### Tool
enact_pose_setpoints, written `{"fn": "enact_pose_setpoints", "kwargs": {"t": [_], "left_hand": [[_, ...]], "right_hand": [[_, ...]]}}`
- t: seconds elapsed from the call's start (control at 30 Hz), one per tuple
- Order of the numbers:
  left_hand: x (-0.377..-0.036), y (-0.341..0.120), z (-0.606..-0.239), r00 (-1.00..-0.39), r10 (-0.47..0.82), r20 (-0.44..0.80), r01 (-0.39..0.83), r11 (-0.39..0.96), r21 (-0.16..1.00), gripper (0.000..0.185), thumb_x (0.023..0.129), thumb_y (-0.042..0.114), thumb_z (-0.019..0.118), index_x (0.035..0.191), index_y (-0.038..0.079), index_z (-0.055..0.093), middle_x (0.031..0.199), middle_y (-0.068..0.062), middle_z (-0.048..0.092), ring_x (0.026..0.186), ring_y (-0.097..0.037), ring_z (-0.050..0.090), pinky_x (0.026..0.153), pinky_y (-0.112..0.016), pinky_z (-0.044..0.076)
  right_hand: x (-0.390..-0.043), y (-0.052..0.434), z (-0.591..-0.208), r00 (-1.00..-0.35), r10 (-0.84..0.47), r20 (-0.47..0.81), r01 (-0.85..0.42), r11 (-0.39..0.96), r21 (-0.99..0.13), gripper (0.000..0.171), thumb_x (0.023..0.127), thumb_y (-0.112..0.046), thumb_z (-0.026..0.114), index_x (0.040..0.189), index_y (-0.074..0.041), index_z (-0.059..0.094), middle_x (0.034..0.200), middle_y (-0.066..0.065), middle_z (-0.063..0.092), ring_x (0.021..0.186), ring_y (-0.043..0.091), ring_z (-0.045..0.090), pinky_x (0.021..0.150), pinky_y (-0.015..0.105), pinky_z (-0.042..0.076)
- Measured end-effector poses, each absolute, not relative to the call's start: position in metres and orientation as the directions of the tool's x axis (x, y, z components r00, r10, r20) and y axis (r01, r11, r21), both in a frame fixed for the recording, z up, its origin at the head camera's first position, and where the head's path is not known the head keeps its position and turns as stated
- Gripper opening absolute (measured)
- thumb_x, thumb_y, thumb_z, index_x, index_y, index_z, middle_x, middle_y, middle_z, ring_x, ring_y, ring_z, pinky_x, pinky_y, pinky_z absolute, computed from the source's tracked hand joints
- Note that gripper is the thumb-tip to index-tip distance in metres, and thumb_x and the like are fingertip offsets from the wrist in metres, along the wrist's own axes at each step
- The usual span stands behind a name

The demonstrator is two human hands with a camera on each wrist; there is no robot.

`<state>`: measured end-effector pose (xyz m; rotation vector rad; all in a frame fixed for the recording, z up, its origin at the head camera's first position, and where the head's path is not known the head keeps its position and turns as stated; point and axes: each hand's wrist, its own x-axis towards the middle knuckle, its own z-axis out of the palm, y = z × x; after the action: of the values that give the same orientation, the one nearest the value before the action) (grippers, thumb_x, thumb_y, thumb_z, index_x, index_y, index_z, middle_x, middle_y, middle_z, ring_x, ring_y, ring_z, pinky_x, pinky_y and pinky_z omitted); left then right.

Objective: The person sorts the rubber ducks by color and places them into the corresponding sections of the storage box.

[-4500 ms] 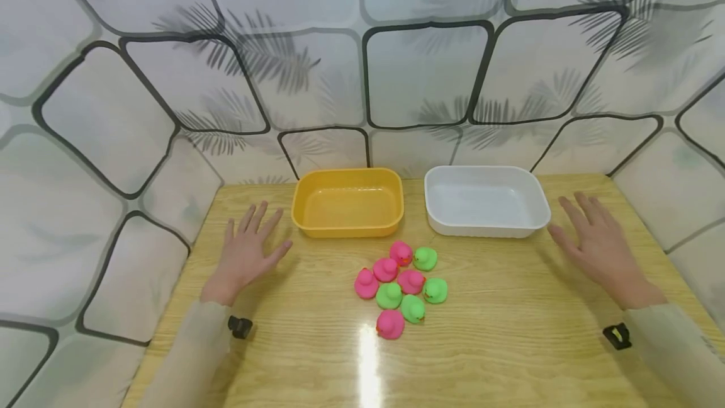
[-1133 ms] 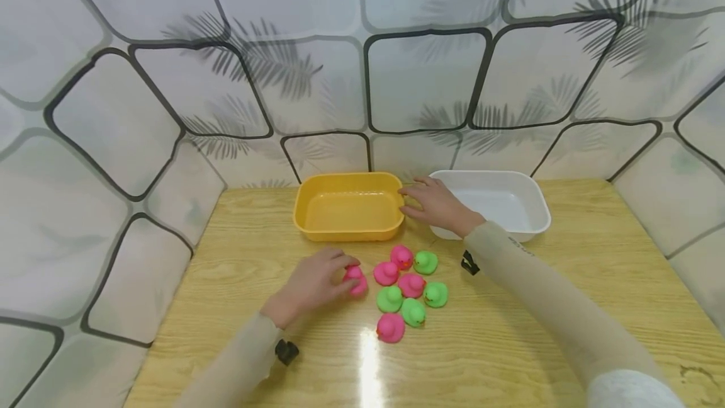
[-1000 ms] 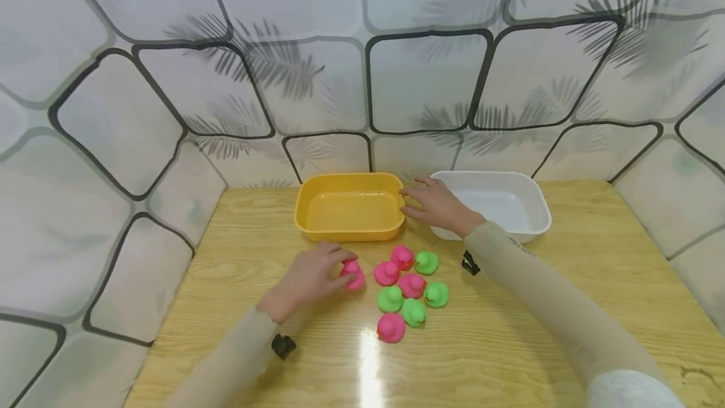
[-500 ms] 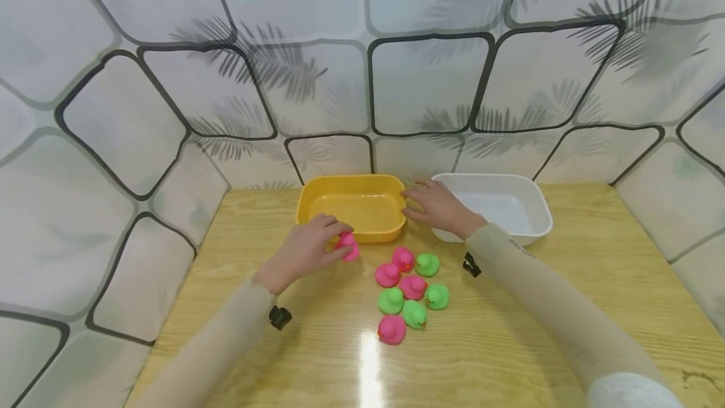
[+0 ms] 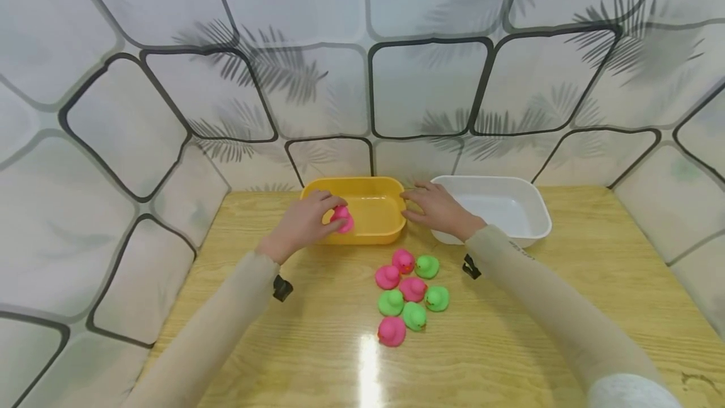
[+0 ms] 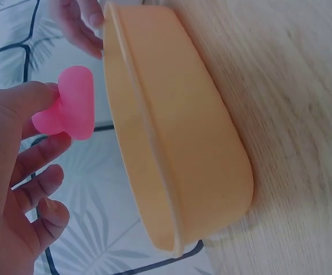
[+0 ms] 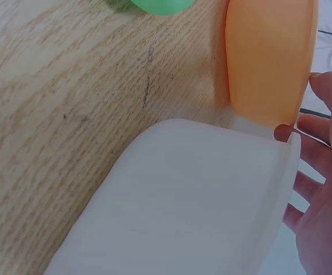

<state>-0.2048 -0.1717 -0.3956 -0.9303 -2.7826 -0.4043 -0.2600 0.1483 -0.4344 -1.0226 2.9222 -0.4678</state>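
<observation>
My left hand (image 5: 300,224) pinches a pink rubber duck (image 5: 342,221) between thumb and fingers, over the left part of the yellow tub (image 5: 368,239). In the left wrist view the duck (image 6: 79,106) sits beyond the tub's near rim, with the other fingers loosely bent below it. At the tub's right end, my right hand (image 5: 438,208) reaches across the corner of the white tub (image 5: 510,206). The right wrist view has its thumb and fingertips (image 7: 320,86) right at the yellow tub's rim, fingers relaxed.
In front of the tubs several pink ducks (image 5: 391,331) and green ducks (image 5: 415,316) lie grouped on the wooden table (image 5: 498,339). A patterned wall covering (image 5: 425,87) rises close behind the tubs and along both sides.
Both hands came in from the sides, the right to the yellow tub's end. My left hand took the leftmost pink duck from the group and carried it up over that tub.
</observation>
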Motion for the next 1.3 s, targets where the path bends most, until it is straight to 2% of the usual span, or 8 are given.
{"fn": "enact_pose_setpoints", "kwargs": {"t": [0.23, 0.47, 0.87, 1.1, 1.3], "left_hand": [[-0.225, -0.182, -0.395, -0.815, 0.527, 0.241, 0.576, 0.784, 0.233, 0.034, 0.095, 0.027, 0.078, 0.122, 0.005, 0.072, 0.113, -0.012, 0.071, 0.101, -0.031, 0.065, 0.084, -0.048, 0.058], [-0.244, -0.192, -0.402, -0.837, 0.505, 0.209, 0.544, 0.805, 0.236, 0.029, 0.096, 0.021, 0.076, 0.119, 0.004, 0.072, 0.113, -0.014, 0.073, 0.103, -0.035, 0.066, 0.093, -0.051, 0.054], [-0.256, -0.201, -0.413, -0.876, 0.467, 0.118, 0.481, 0.849, 0.216, 0.024, 0.095, 0.017, 0.074, 0.116, 0.004, 0.072, 0.106, -0.012, 0.074, 0.095, -0.032, 0.068, 0.087, -0.049, 0.055], [-0.26, -0.2, -0.417, -0.888, 0.454, 0.075, 0.46, 0.88, 0.119, 0.028, 0.096, 0.023, 0.076, 0.119, 0.007, 0.072, 0.105, -0.009, 0.075, 0.095, -0.032, 0.067, 0.088, -0.057, 0.052], [-0.263, -0.197, -0.421, -0.888, 0.455, 0.065, 0.46, 0.884, 0.085, 0.03, 0.096, 0.027, 0.075, 0.119, 0.009, 0.072, 0.104, -0.008, 0.075, 0.095, -0.032, 0.065, 0.084, -0.052, 0.048]], "right_hand": [[-0.259, 0.149, -0.432, -0.79, -0.608, 0.081, -0.601, 0.742, -0.295, 0.048, 0.103, -0.031, 0.066, 0.14, -0.001, 0.063, 0.141, 0.016, 0.064, 0.142, 0.047, 0.044, 0.116, 0.065, 0.032], [-0.26, 0.153, -0.433, -0.789, -0.609, 0.076, -0.601, 0.74, -0.304, 0.047, 0.103, -0.032, 0.067, 0.139, -0.001, 0.064, 0.14, 0.016, 0.065, 0.142, 0.047, 0.043, 0.116, 0.065, 0.031], [-0.262, 0.152, -0.438, -0.781, -0.617, 0.092, -0.61, 0.724, -0.32, 0.048, 0.102, -0.032, 0.067, 0.138, 0.0, 0.064, 0.14, 0.016, 0.065, 0.141, 0.046, 0.045, 0.117, 0.064, 0.031], [-0.262, 0.153, -0.44, -0.769, -0.629, 0.112, -0.626, 0.708, -0.328, 0.046, 0.102, -0.03, 0.067, 0.137, 0.001, 0.065, 0.138, 0.017, 0.066, 0.138, 0.047, 0.046, 0.117, 0.062, 0.033], [-0.263, 0.154, -0.44, -0.761, -0.637, 0.126, -0.638, 0.699, -0.323, 0.046, 0.102, -0.029, 0.067, 0.136, 0.001, 0.065, 0.137, 0.017, 0.067, 0.136, 0.047, 0.049, 0.115, 0.062, 0.036]]}}
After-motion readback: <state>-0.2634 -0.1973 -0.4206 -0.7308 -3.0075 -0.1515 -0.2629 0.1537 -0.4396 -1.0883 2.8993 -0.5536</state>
